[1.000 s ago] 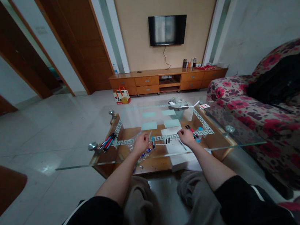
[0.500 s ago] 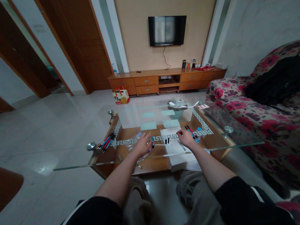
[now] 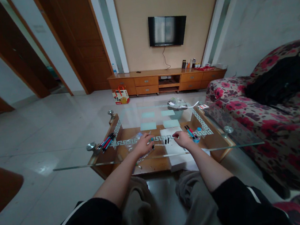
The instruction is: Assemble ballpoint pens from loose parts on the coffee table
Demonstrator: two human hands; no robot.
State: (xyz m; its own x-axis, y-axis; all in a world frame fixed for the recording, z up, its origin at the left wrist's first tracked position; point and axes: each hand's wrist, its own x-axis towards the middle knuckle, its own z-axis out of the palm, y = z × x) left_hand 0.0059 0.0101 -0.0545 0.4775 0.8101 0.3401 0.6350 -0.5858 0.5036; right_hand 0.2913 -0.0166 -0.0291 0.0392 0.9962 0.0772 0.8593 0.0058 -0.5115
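Left hand [image 3: 143, 145] curls over what looks like a pen [image 3: 152, 144] on the glass table [image 3: 76, 165], grip unclear. I have my right hand [image 3: 182, 139] pinching toward two black caps [image 3: 167, 141]. Capping seems next, needing alignment; the pen's long axis runs roughly away from me.

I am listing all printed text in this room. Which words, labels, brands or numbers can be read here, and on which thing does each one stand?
No text can be read.
Red and white paper bag by the cabinet: print too small and blurred.
Small red and white card on the glass table: blurred.
Bottles on the cabinet: labels too small.
Pens and white paper near the hands: no legible marks.
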